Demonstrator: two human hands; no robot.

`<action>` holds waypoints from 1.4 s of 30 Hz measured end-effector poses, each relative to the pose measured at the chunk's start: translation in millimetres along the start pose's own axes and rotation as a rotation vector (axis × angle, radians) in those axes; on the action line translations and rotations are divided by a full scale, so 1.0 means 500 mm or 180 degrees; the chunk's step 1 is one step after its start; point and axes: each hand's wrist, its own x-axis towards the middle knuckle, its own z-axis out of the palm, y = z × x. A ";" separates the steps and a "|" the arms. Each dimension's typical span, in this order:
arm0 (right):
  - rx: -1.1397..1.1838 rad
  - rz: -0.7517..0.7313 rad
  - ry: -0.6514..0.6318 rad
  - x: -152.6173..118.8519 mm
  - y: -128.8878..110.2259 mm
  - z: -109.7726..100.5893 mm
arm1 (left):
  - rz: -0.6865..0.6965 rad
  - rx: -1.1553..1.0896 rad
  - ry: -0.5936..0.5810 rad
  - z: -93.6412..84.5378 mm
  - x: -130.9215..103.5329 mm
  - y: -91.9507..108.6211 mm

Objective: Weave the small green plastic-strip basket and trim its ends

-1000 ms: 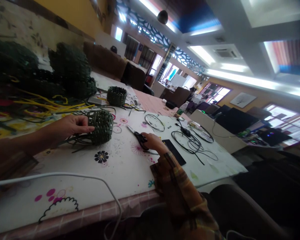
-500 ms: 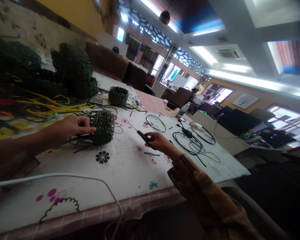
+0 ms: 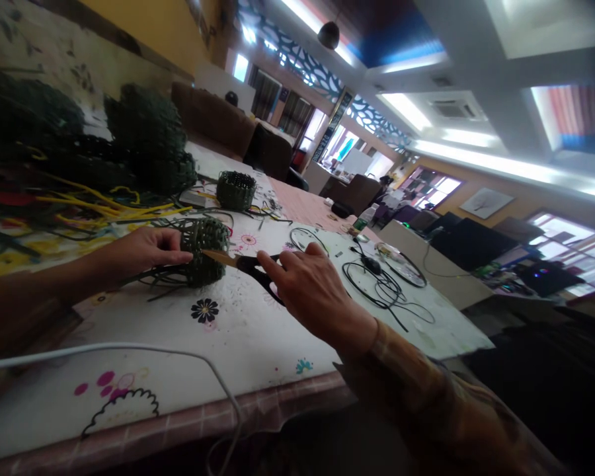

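Observation:
A small dark green woven basket [image 3: 209, 241] lies on its side on the patterned tablecloth [image 3: 248, 350], with loose strips trailing from its left end. My left hand [image 3: 161, 250] is closed at the basket's left side, thumb and fingers pinched against it; what exactly sits between the fingertips is hidden. In my right hand [image 3: 312, 291] are black-handled scissors [image 3: 250, 264], my fingers around the handles. Their blades point left and overlap the front of the basket near my left fingertips. Whether the blades touch the weave I cannot tell.
Another green woven basket [image 3: 236, 190] stands upright farther back. Larger woven pieces [image 3: 146, 132] are heaped at the back left, by yellow strips [image 3: 99, 208]. Coiled black strips [image 3: 377, 284] and a bottle [image 3: 364, 219] lie to the right. A white cable [image 3: 178, 352] crosses the front.
My right hand has moved up and left with the scissors, bringing the blades from the open tablecloth to the front of the basket. My left hand stays almost where it was.

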 end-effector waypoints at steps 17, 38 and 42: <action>-0.1014 -0.0749 0.0486 0.028 -0.007 -0.078 | 0.0066 -0.0220 0.0099 0.014 -0.008 0.009; -0.0773 -0.0620 0.0068 0.034 -0.020 -0.104 | 0.0159 -0.0148 0.0019 0.012 -0.002 -0.011; -0.0830 -0.0651 0.0092 0.042 -0.027 -0.118 | 0.0119 -0.0120 0.0008 0.015 -0.002 -0.012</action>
